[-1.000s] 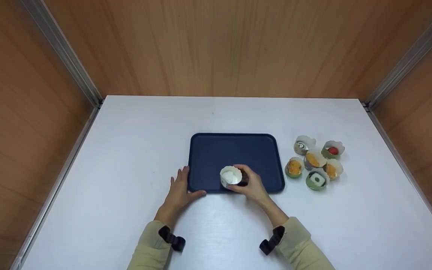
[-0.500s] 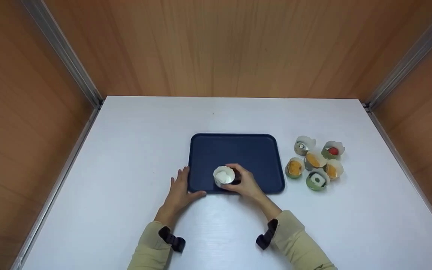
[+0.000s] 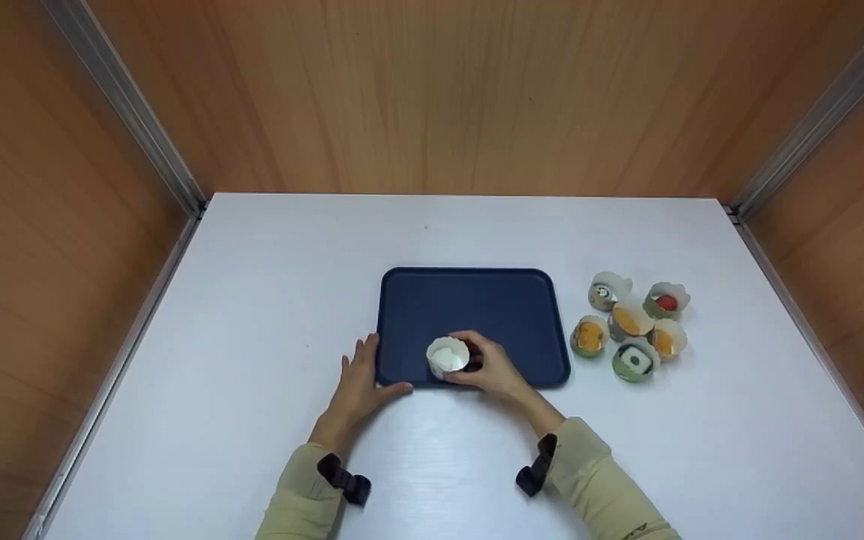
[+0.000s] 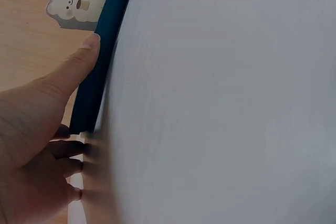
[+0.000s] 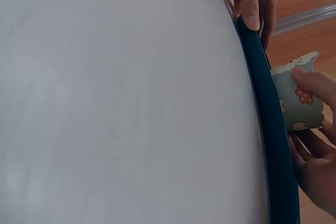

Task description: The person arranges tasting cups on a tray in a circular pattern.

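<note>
A blue tray [image 3: 473, 304] lies on the white table. My right hand [image 3: 493, 369] grips a paper baking cup [image 3: 447, 357] from its right side, at the front part of the tray. The cup stands upright with a wavy rim; its inside looks white. Cartoon figures decorate the cup [image 5: 296, 95] in the right wrist view, where thumb and fingers hold its side. My left hand [image 3: 361, 384] rests against the tray's front left corner, fingers extended along the left side and thumb on the front rim. In the left wrist view, the thumb [image 4: 79, 61] touches the tray rim [image 4: 102, 61].
Right of the tray several more paper cups stand in a cluster. One cup [image 3: 589, 335] holds something orange, another cup [image 3: 666, 299] something red, and a green cup [image 3: 634, 359] something white. Wooden panels [image 3: 432, 97] enclose the table's back and sides.
My right hand has shifted the paper cup a little to the left over the tray, then held it nearly still. My left hand has stayed at the corner.
</note>
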`<state>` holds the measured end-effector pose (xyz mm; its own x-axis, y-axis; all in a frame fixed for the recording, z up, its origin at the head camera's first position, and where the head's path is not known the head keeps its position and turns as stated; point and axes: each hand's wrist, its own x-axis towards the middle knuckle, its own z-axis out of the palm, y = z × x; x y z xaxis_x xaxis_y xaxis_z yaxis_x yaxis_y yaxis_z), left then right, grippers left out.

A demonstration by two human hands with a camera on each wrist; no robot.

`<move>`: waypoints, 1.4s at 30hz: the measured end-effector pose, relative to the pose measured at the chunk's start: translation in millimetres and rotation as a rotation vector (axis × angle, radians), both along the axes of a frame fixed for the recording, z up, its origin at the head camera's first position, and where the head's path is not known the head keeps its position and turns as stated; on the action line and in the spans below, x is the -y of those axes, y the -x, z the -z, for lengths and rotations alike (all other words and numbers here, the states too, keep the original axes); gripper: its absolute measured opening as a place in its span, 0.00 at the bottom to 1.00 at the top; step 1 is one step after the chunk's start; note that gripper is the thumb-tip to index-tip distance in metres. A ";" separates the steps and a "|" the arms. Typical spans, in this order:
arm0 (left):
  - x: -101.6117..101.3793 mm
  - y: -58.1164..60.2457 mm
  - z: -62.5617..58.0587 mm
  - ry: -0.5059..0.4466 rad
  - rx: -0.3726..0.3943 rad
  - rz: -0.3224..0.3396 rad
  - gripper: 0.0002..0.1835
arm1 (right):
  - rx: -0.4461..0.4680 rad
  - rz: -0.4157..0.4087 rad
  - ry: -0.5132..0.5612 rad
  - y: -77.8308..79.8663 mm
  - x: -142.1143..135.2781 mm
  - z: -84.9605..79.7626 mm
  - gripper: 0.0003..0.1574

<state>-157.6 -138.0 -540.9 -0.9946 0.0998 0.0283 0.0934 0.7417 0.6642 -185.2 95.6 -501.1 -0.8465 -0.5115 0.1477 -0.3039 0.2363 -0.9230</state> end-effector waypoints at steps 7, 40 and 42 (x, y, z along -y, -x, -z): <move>-0.8 -1.7 -0.7 -0.013 -0.025 0.011 0.54 | -0.064 -0.050 0.035 0.1 -2.7 2.1 0.35; 0.3 -0.6 0.8 -0.012 0.016 0.001 0.55 | -0.044 0.125 0.012 -25.7 -34.8 -11.0 0.33; 0.3 -0.5 0.8 -0.012 0.014 0.003 0.55 | -0.055 0.145 0.014 -28.6 -38.6 -11.8 0.32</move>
